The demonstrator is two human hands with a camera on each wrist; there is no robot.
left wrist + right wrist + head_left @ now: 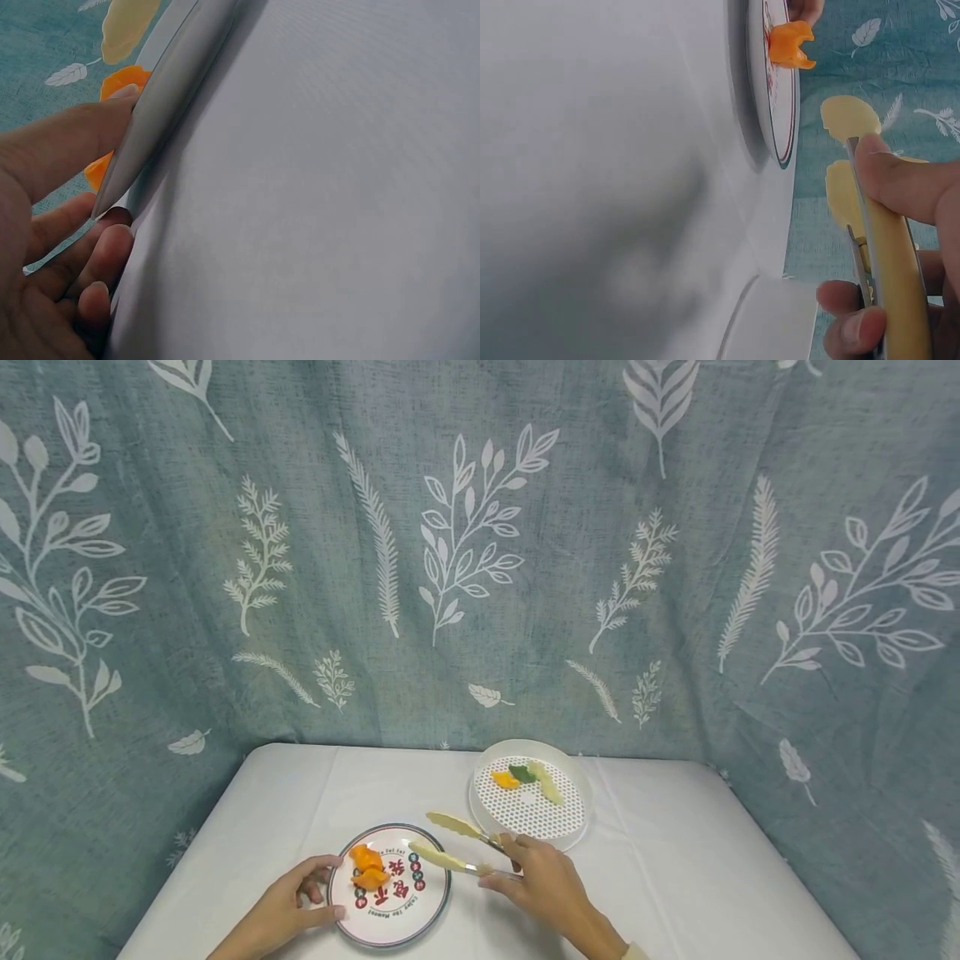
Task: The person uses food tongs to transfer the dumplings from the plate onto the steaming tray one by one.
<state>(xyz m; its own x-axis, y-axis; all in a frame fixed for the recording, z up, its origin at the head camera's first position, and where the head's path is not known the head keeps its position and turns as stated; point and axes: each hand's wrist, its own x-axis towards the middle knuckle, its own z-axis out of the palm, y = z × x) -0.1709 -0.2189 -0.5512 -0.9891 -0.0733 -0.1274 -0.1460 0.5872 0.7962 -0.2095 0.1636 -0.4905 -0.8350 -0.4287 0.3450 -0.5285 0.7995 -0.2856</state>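
My left hand (288, 897) grips the left rim of a round white plate (390, 927), which has a dark-lined edge and red and green lettering. In the left wrist view, a finger lies over the plate's rim (172, 82) while other fingers curl beside and under it. Two orange dumpling-shaped pieces (367, 868) sit on the plate's left half. My right hand (551, 881) holds tongs (442, 857) with pale yellow tips, their arms spread and nothing between them. The tips hang over the plate's right edge, apart from the orange pieces, as the right wrist view also shows the tongs (889, 247).
Behind the right hand stands a round white tray (528, 747) with a perforated base. In it lie an orange piece (506, 780), a dark green piece (522, 774) and a pale green piece (547, 785). A white cloth covers the table (675, 860); a patterned teal curtain (480, 677) surrounds it.
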